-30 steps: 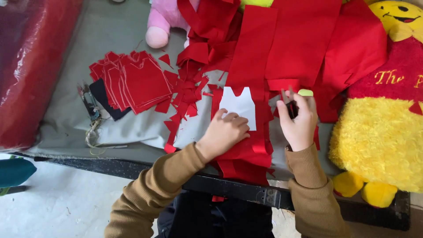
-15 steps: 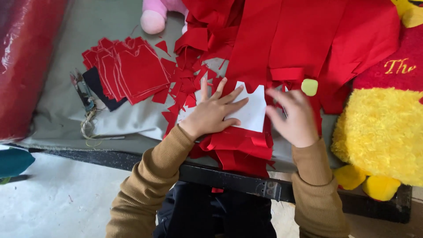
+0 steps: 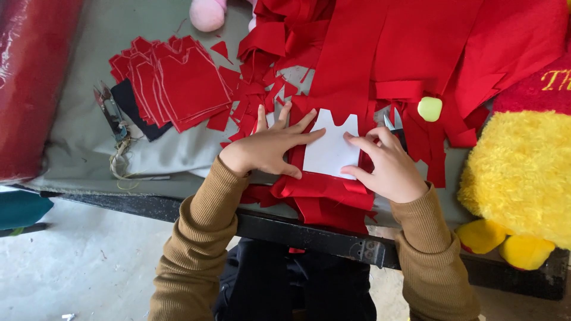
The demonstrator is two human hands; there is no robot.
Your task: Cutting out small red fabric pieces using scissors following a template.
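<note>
A white paper template (image 3: 330,148), shaped like a small vest, lies on folded red fabric (image 3: 321,193) at the table's near edge. My left hand (image 3: 267,148) lies flat with fingers spread, pressing the template's left edge and the fabric beside it. My right hand (image 3: 389,166) rests forefinger and thumb on the template's right edge. The metal blades of small scissors (image 3: 389,123) stick out from behind its fingers and look held in that hand. Wide red fabric strips (image 3: 410,53) run back from the template.
A stack of cut red vest pieces (image 3: 178,83) sits at the left, with red scraps (image 3: 256,95) between it and my hands. Thread snips (image 3: 110,113) lie further left, a yellow-green lump (image 3: 429,109) right of the scissors. A yellow plush toy (image 3: 517,172) fills the right, a red roll (image 3: 30,83) the far left.
My left hand went from curled beside the template to flat and spread on it. My right hand came down from a raised position onto the template's right edge.
</note>
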